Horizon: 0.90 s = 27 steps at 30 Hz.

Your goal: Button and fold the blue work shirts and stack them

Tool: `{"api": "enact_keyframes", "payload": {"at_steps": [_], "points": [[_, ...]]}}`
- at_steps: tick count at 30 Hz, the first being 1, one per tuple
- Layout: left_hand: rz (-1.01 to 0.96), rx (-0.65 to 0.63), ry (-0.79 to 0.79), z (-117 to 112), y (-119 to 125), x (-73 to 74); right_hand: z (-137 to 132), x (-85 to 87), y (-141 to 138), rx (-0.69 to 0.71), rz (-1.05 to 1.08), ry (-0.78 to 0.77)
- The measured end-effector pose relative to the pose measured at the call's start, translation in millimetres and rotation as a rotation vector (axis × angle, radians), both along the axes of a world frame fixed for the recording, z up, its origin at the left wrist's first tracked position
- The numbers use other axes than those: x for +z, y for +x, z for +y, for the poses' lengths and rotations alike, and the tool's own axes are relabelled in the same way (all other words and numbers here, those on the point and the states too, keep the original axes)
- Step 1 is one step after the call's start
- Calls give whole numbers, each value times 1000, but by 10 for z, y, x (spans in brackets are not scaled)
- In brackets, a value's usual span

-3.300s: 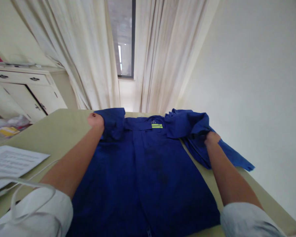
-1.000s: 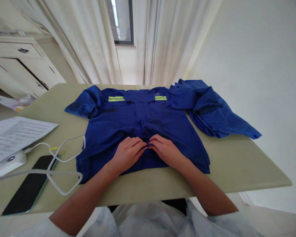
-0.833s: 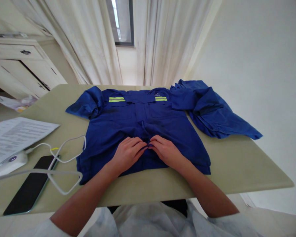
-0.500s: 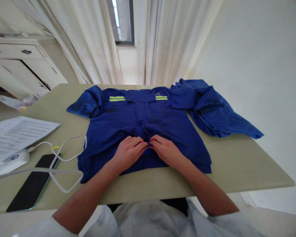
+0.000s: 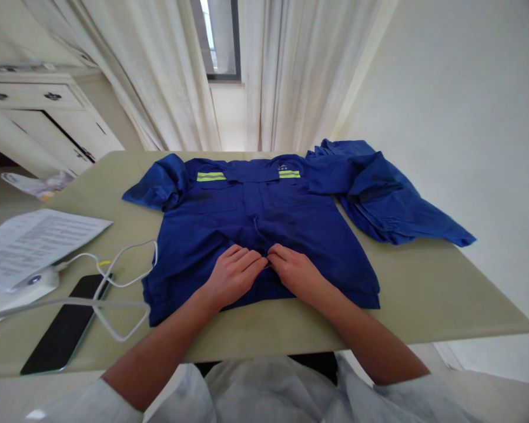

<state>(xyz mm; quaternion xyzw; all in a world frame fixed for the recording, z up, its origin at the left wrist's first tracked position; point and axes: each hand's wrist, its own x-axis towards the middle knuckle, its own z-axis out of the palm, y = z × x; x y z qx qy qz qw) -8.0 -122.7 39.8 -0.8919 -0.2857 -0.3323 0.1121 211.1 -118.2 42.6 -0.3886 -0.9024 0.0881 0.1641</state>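
A blue work jacket (image 5: 211,226) with yellow-green reflective stripes lies spread front-up on a beige table (image 5: 423,294). Its left sleeve is bunched near the collar; the right sleeve (image 5: 392,202) trails toward the table's right edge. My left hand (image 5: 233,275) and my right hand (image 5: 291,271) rest side by side on the jacket's lower front. Their fingertips meet at the centre placket and pinch something small there, too small to name.
At the left of the table lie a black phone (image 5: 66,330), a looping white cable (image 5: 114,276), a white device (image 5: 13,291) and printed paper sheets (image 5: 35,238). Cream curtains (image 5: 158,88) and a cream cabinet (image 5: 48,117) stand behind; a white wall is on the right.
Since 3.3 s ago both hands left the shoulders and came to the jacket's lower centre. Over the last second the hands have stayed pinched there; only the view has shifted slightly.
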Motion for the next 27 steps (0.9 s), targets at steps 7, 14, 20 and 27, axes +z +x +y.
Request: {"api": "enact_keyframes", "payload": {"at_steps": [7, 14, 20, 27], "points": [[-108, -62, -63, 1, -10, 34, 119, 171, 147, 133, 459, -333], [-182, -117, -15, -28, -40, 47, 182, 224, 202, 232, 646, -716], [-218, -145, 29, -55, -34, 73, 194, 226, 192, 100, 761, -800], [-202, -164, -11, -30, -58, 58, 187, 236, 190, 68, 698, -548]]}}
